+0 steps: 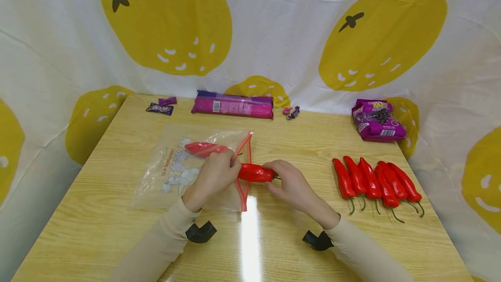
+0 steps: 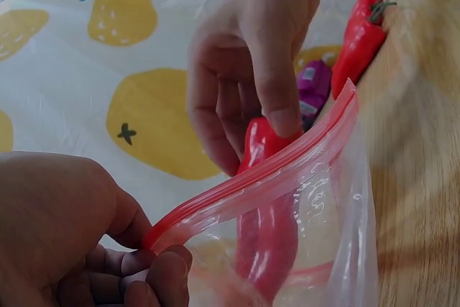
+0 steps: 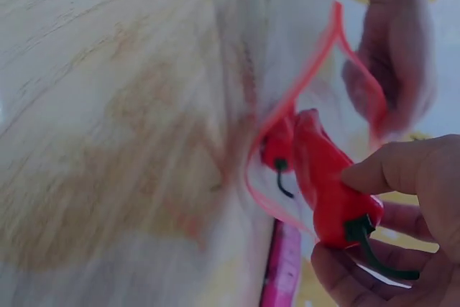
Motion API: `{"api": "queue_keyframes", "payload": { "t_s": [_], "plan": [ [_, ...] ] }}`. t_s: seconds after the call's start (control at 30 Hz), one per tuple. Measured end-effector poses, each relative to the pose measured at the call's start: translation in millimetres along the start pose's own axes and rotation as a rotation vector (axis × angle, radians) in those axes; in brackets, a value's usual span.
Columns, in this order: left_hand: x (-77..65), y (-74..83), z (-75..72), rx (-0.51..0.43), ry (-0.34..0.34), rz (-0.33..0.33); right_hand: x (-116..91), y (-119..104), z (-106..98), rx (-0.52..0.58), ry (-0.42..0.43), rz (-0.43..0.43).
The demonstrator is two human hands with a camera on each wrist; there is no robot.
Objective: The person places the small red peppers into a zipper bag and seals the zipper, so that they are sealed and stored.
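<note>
A clear zip bag [image 1: 156, 177] with a red zip edge lies on the table, its mouth spread toward the right. My left hand [image 1: 218, 173] pinches the bag's rim, as the left wrist view shows at the red zip edge [image 2: 237, 185]. By its stem end my right hand [image 1: 291, 184] holds a red pepper [image 1: 256, 172], whose tip is inside the bag's mouth. Another red pepper [image 1: 205, 149] rests inside the bag, its green stem [image 3: 284, 181] near the opening in the right wrist view.
Several red peppers [image 1: 368, 179] lie in a row at the right. Along the back are a purple bag with a grape picture [image 1: 377, 121], a long pink-purple packet [image 1: 235, 105], wrapped candies [image 1: 291, 112] and small purple bars [image 1: 160, 108]. A fruit-print cloth [image 1: 274, 25] hangs behind.
</note>
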State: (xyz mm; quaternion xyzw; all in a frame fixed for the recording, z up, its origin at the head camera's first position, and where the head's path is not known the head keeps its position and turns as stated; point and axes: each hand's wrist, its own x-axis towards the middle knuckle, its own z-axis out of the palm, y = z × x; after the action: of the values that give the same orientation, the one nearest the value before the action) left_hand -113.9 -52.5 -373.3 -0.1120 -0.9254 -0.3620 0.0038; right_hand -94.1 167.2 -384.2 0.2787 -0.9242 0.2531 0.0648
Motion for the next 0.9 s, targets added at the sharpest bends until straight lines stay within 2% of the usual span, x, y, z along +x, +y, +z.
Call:
{"api": "queue_keyframes", "payload": {
  "t_s": [0.2,0.4,0.77,0.9],
  "plan": [
    [0.1,2.8,0.0,0.012,-0.021,-0.01,16,-4,22,-0.035,-0.01,-0.043],
    [-0.6,5.7,-1.1,0.012,-0.055,-0.028,29,-9,36,-0.018,-0.011,-0.08],
    [-1.0,6.2,-0.1,0.031,-0.04,-0.018,52,-5,68,-0.139,0.042,-0.147],
    [-1.4,6.6,0.2,0.028,-0.024,-0.006,60,-6,76,-0.139,0.07,-0.168]
  ]
}}
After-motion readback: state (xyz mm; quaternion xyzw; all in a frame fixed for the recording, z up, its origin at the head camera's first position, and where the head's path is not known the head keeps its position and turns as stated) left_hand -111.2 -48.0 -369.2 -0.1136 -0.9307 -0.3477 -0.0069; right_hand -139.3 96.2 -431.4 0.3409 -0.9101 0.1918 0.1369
